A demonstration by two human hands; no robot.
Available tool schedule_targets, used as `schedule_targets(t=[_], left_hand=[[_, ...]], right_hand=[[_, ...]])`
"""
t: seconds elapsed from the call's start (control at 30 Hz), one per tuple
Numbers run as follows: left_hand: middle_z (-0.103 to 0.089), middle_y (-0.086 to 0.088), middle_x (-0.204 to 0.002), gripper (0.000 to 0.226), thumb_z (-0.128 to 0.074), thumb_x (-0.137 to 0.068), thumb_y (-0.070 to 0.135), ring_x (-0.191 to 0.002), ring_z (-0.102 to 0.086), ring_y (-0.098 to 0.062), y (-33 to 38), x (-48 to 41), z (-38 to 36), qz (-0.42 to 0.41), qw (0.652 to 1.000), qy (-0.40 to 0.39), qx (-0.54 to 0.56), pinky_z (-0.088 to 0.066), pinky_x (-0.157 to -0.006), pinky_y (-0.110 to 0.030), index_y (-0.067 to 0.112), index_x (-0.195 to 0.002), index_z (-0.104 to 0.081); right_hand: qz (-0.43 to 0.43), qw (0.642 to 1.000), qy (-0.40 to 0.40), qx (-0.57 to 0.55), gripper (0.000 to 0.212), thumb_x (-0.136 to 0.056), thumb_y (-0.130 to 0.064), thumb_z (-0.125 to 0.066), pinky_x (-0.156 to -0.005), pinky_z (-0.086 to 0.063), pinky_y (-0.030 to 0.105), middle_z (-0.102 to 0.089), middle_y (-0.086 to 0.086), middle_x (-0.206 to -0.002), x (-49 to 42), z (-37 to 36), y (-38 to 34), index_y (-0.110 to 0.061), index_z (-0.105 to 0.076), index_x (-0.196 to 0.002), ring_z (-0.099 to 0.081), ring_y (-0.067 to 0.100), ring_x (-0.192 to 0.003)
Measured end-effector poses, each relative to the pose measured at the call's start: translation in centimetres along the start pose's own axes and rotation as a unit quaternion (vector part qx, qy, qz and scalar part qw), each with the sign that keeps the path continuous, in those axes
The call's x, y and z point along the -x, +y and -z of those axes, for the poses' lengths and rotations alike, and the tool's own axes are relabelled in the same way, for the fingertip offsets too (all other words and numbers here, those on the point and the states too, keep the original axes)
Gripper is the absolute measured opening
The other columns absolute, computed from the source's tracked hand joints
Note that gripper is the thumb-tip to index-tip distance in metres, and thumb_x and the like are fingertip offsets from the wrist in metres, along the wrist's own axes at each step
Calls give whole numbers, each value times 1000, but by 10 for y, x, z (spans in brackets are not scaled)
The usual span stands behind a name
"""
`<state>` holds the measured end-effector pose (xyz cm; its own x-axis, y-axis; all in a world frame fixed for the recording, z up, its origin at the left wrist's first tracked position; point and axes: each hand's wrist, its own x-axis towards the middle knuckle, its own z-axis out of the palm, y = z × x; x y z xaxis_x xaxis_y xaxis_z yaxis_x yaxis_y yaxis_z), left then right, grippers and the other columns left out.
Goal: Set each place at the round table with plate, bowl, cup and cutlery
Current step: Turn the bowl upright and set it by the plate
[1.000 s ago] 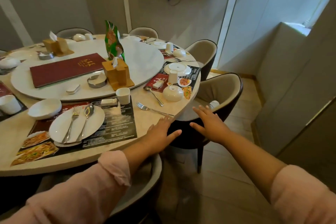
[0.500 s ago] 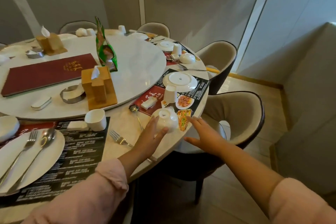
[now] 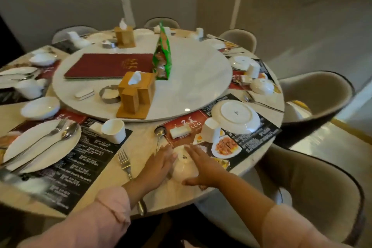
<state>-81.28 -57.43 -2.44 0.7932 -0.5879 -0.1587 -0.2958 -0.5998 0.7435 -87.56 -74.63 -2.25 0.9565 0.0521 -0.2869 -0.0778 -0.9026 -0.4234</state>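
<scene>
White upturned bowl (image 3: 184, 167) sits near the round table (image 3: 141, 143) edge; left hand (image 3: 159, 165) and right hand (image 3: 203, 169) flank it, fingers nearly straight, flat against its sides.

Nothing legible: gold emblem on red menu (image 3: 108, 65), white characters and small print on placemat (image 3: 259, 137), tiny mark on upturned plate (image 3: 236, 113), all too blurred.

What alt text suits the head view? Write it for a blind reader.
A person's open left hand and right hand flank an upside-down white bowl at a round table edge. Behind it on a placemat sit an upside-down cup and plate; a fork lies left.
</scene>
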Motion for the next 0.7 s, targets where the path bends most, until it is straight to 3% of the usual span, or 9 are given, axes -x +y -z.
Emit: schedule_targets(t=[0.1, 0.2, 0.3, 0.37, 0.43, 0.5, 0.57, 0.63, 0.7], left_hand=[[-19, 5, -157, 53, -20, -99, 45, -146, -4, -10, 5, -2, -10, 59, 995, -16, -75, 4, -117, -33, 27, -149, -20], [-14, 4, -158, 55, -17, -98, 47, -146, 0, -9, 10, 2, -18, 91, 992, -3, -90, 6, -117, -31, 28, -150, -15], [-12, 5, -159, 69, -11, -90, 60, -138, 4, 4, 12, 2, -21, 101, 992, 3, -81, 9, -116, -28, 28, -151, -12], [-11, 8, -158, 62, -17, -93, 55, -134, 5, 7, 7, -1, -21, 107, 994, 3, -35, 9, -115, -26, 29, -150, -13], [-13, 11, -158, 70, -25, -87, 68, -140, 2, 3, 5, -4, -18, 105, 992, 0, 67, 4, -119, -30, 35, -148, -20], [-27, 12, -154, 86, -28, -72, 86, -144, -14, -3, 1, -8, -12, 87, 982, 7, 169, -12, -121, -36, 39, -144, -31], [-44, 21, -140, 91, -29, -64, 92, -132, -36, 4, 2, -12, -2, 70, 971, 18, 229, -32, -110, -21, 38, -137, -42], [-51, 23, -128, 83, -31, -60, 93, -120, -48, 6, 9, -20, 7, 76, 953, 33, 293, -40, -100, -17, 44, -124, -51], [-56, 12, -120, 55, -37, -72, 81, -114, -54, -6, 18, -28, 10, 92, 941, 46, 324, -46, -98, -30, 46, -112, -54]], right_hand=[[66, 998, -13, 17, 112, -68, -54, -74, -117, -15, 42, 2, -2, -159, -21, -2, 15, -27, -2, -150, 0, 23, -146], [110, 993, -32, 19, 117, -59, -56, -78, -115, -22, 46, -5, -3, -157, -35, -2, 25, -31, -6, -148, -7, 24, -144], [135, 990, -26, -2, 115, -55, -57, -79, -110, -32, 44, -14, -3, -152, -43, -2, 32, -35, -11, -145, -19, 22, -138], [149, 989, -11, -10, 112, -52, -57, -78, -105, -36, 43, -23, -4, -145, -47, -1, 34, -36, -16, -143, -26, 20, -133], [158, 987, -8, -20, 110, -50, -57, -77, -103, -37, 42, -29, -6, -141, -52, 4, 35, -36, -20, -141, -29, 18, -128], [147, 987, -25, -60, 106, -51, -53, -80, -103, -37, 39, -33, -6, -138, -54, 17, 34, -34, -25, -139, -32, 16, -126], [98, 978, -75, -169, 95, -60, -44, -82, -98, -40, 31, -40, -7, -133, -52, 37, 29, -32, -29, -139, -39, 14, -123], [35, 922, -155, -353, 73, -71, -40, -75, -84, -46, 25, -50, -5, -119, -48, 54, 23, -29, -38, -133, -51, 15, -110], [-35, 823, -206, -528, 57, -73, -46, -61, -76, -50, 30, -60, 4, -107, -45, 60, 19, -23, -47, -124, -58, 20, -97]])
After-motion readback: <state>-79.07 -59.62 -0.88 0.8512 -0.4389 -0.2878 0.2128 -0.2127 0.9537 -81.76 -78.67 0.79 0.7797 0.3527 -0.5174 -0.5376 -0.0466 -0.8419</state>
